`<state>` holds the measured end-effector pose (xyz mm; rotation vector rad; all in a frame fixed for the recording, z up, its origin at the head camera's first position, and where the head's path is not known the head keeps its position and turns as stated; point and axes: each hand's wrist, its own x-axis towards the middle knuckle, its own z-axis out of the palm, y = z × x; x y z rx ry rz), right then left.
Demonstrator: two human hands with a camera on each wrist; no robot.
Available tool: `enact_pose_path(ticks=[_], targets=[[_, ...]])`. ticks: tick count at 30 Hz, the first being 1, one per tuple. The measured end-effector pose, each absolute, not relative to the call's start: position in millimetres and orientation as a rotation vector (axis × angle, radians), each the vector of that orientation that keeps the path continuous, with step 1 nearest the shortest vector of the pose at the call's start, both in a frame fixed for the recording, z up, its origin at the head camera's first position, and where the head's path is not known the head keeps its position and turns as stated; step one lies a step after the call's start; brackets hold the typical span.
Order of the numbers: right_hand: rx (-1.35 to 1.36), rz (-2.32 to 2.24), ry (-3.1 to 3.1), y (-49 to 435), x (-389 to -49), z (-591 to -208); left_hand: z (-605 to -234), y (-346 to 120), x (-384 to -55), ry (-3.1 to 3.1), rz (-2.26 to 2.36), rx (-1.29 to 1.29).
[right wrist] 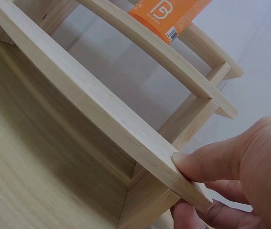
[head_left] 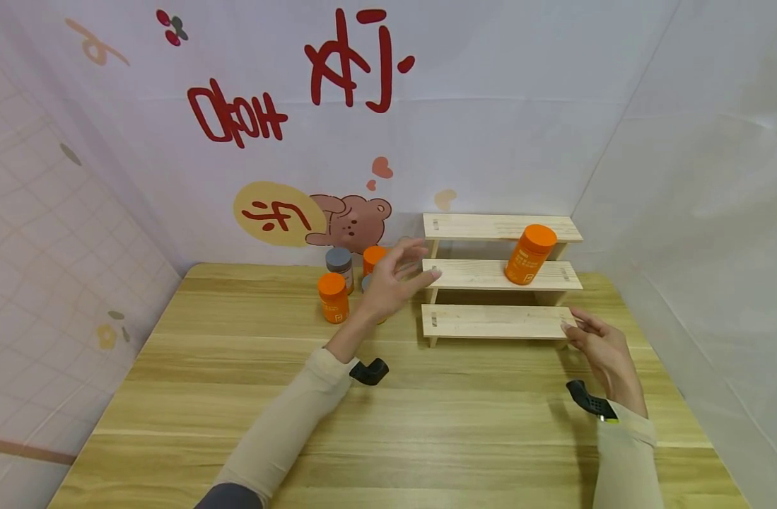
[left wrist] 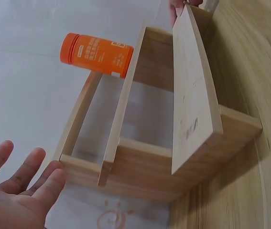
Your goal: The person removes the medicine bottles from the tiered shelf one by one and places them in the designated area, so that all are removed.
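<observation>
A three-tier wooden step rack (head_left: 499, 322) stands on the table against the back wall. My right hand (head_left: 604, 353) pinches the right end of its lowest board, thumb on top and fingers beneath, as the right wrist view shows near the thumb (right wrist: 211, 160). On the middle board stands an orange bottle (head_left: 531, 256) with an orange cap, towards the right. My left hand (head_left: 391, 283) is at the rack's left end with fingers spread and nothing held. In the left wrist view the left hand (left wrist: 20, 191) appears beside the upper boards; whether it touches them I cannot tell.
Left of the rack stand another orange bottle (head_left: 334, 298), a grey-capped bottle (head_left: 340, 267) and an orange-capped bottle (head_left: 373, 258). A further grey-capped one is mostly hidden by my left arm. Printed cloth walls (head_left: 490, 127) close off the wooden table (head_left: 223, 353) behind and at both sides.
</observation>
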<state>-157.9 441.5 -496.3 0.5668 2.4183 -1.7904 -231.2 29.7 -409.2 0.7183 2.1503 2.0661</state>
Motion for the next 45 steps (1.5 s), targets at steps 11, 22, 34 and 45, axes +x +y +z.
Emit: enact_pose_path(ticks=[11, 22, 34, 45], targets=[[0.559, -1.790, 2.421, 440.2, -158.1, -496.2, -409.2, 60.9, -237.6, 2.103, 1.979, 0.801], [0.567, -1.788, 2.421, 441.3, -158.2, -497.1, -404.2, 90.5, -248.2, 2.123, 1.896, 0.791], [0.567, -1.798, 2.410, 442.8, -158.9, -499.6, -399.2, 125.6, -258.8, 2.142, 1.776, 0.776], [0.575, -1.795, 2.413, 442.0, -159.9, -498.0, -398.1, 165.0, -272.5, 2.149, 1.686, 0.785]])
